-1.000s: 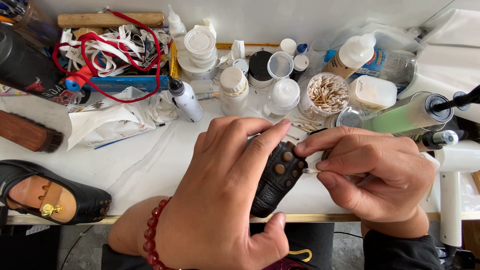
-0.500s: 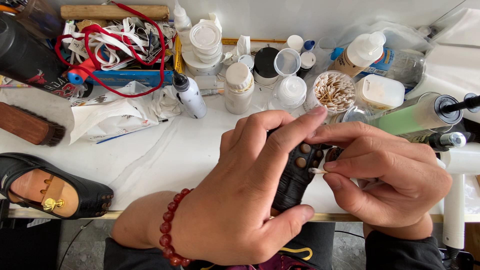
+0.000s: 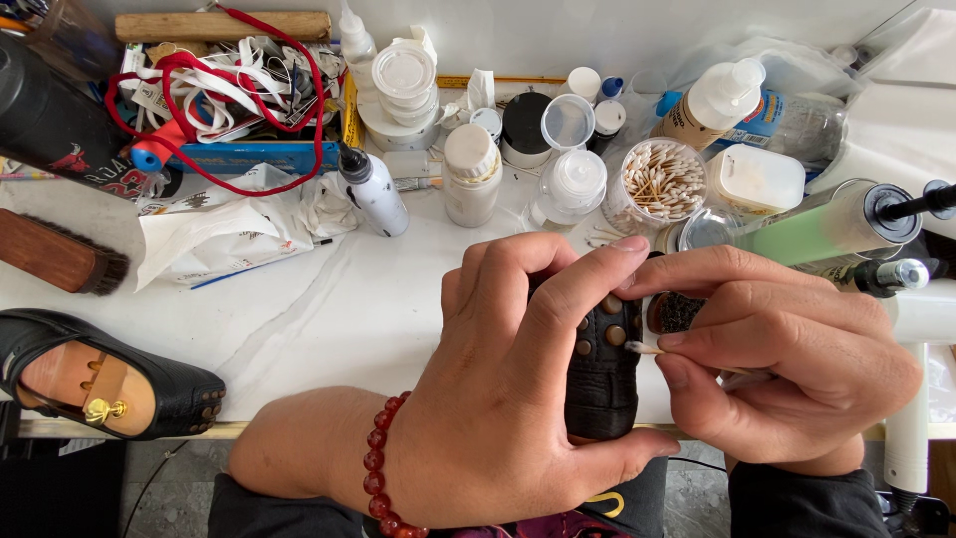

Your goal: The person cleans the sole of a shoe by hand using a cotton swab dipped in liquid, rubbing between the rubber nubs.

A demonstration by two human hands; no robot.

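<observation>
Left hand (image 3: pixel 498 399) clamped round black shoe (image 3: pixel 602 374); right hand (image 3: pixel 787 364), at 3 o'clock, pinches one cotton swab (image 3: pixel 637 348) against it (second shoe (image 3: pixel 100 379) at 9 o'clock).

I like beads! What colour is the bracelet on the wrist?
Dark red, seen in the head view: bracelet.

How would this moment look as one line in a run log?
left hand: grips black studded leather shoe | right hand: pinches thin cotton swab, tip on shoe | white marble-pattern table: jar of cotton swabs behind
</observation>
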